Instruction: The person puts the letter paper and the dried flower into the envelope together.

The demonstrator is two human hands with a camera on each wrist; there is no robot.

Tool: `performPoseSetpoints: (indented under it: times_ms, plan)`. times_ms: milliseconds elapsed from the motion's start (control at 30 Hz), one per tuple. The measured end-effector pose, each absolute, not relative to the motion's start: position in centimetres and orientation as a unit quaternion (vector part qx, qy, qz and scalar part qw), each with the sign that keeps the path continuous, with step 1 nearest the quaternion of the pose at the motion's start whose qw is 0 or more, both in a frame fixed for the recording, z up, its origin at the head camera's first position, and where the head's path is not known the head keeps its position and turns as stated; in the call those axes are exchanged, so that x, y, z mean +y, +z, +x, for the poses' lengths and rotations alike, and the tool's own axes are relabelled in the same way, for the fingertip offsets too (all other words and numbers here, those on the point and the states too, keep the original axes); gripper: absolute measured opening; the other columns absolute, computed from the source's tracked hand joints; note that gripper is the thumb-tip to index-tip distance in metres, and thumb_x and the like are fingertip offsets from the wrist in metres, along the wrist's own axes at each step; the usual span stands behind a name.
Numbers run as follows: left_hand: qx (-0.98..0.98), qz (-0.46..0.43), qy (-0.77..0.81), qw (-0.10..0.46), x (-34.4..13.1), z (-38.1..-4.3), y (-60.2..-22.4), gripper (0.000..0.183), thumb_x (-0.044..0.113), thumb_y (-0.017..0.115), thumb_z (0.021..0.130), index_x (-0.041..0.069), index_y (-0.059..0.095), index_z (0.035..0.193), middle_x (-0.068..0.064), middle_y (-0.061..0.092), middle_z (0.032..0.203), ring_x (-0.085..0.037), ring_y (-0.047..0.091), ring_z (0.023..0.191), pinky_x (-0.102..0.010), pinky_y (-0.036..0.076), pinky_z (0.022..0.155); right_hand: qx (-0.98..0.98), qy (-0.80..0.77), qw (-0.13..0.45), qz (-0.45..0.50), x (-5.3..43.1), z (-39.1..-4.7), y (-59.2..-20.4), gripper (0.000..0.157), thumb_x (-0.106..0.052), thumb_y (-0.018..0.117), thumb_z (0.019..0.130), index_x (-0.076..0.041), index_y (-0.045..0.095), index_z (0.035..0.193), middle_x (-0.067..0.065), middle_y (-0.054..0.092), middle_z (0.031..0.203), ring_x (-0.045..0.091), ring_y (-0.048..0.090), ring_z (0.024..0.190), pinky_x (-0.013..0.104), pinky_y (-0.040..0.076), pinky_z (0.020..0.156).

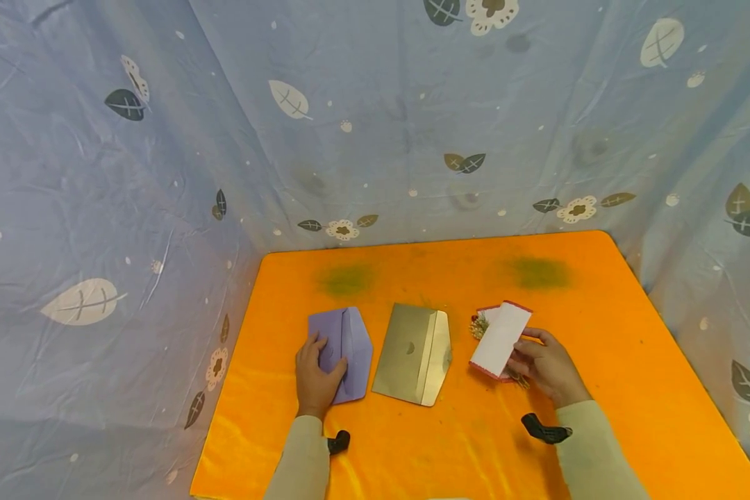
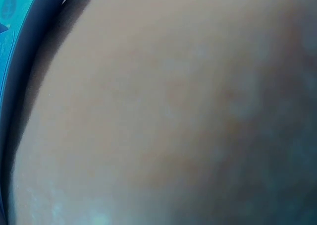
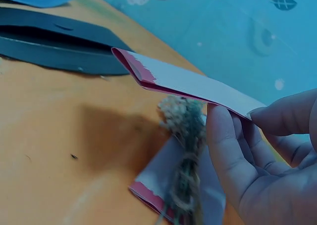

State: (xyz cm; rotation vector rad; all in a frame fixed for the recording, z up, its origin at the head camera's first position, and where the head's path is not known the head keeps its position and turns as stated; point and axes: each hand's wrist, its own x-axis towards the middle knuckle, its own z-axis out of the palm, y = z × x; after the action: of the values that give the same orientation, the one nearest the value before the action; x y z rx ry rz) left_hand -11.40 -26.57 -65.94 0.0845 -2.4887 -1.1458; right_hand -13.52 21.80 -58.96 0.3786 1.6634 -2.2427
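My left hand (image 1: 315, 380) rests on a purple envelope (image 1: 358, 351), its thumb near the flap fold and its fingers at the left side. The left wrist view is filled by blurred skin. Between thumb and fingers, my right hand (image 1: 546, 364) pinches the edge of a folded white card (image 3: 183, 79) with red ends, tilted above the table. Beneath it lies a second folded white card with red edging (image 3: 148, 185). Across that lower card sits a small dried flower bunch (image 3: 185, 183) tied with twine, partly covered by the held card in the head view.
A gold envelope (image 1: 400, 357) lies between the two hands, its flap opened to the right. The table (image 1: 437, 451) has an orange cover. Pale blue curtains (image 1: 375, 139) with leaf and flower prints stand behind and at both sides.
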Motion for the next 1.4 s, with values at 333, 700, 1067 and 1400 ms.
performPoseSetpoints:
  times_ms: [333, 700, 1067, 1400]
  plan:
    - [-0.891, 0.039, -0.408, 0.194, -26.6, -11.4, -65.9, 0.062, 0.023, 0.087, 0.087, 0.001, 0.068, 0.140, -0.017, 0.050, 0.163, -0.041, 0.041, 0.148, -0.059, 0.034, 0.121, 0.588, -0.780, 0.177, 0.120, 19.8, -13.8, -59.1, 0.042, -0.008, 0.054, 0.115, 0.002, 0.034, 0.150, 0.009, 0.066, 0.105, 0.021, 0.069, 0.090, 0.036, 0.063, 0.083]
    - [-0.892, 0.038, -0.405, 0.198, -26.6, -11.5, -66.1, 0.061, 0.023, 0.087, 0.086, 0.001, 0.067, 0.140, -0.016, 0.050, 0.163, -0.041, 0.041, 0.148, -0.060, 0.032, 0.121, 0.573, -0.793, 0.176, 0.107, 17.5, -14.1, -59.5, 0.032, 0.000, 0.052, 0.113, 0.005, 0.038, 0.141, 0.009, 0.064, 0.106, 0.022, 0.069, 0.092, 0.039, 0.063, 0.087]
    - [-0.892, 0.040, -0.404, 0.199, -26.5, -11.4, -66.1, 0.061, 0.022, 0.087, 0.087, 0.001, 0.067, 0.140, -0.016, 0.050, 0.163, -0.041, 0.041, 0.148, -0.060, 0.033, 0.121, 0.603, -0.770, 0.182, 0.106, 15.7, -14.2, -59.9, 0.031, 0.000, 0.053, 0.112, 0.007, 0.043, 0.140, 0.011, 0.064, 0.112, 0.022, 0.069, 0.095, 0.038, 0.063, 0.087]
    - [-0.889, 0.037, -0.411, 0.198, -26.6, -11.5, -66.3, 0.060, 0.022, 0.087, 0.087, 0.002, 0.067, 0.141, -0.016, 0.050, 0.163, -0.040, 0.040, 0.149, -0.059, 0.033, 0.121, 0.614, -0.760, 0.185, 0.109, 13.9, -14.6, -60.0, 0.039, -0.001, 0.056, 0.111, 0.007, 0.042, 0.146, 0.011, 0.062, 0.111, 0.022, 0.067, 0.094, 0.035, 0.063, 0.085]
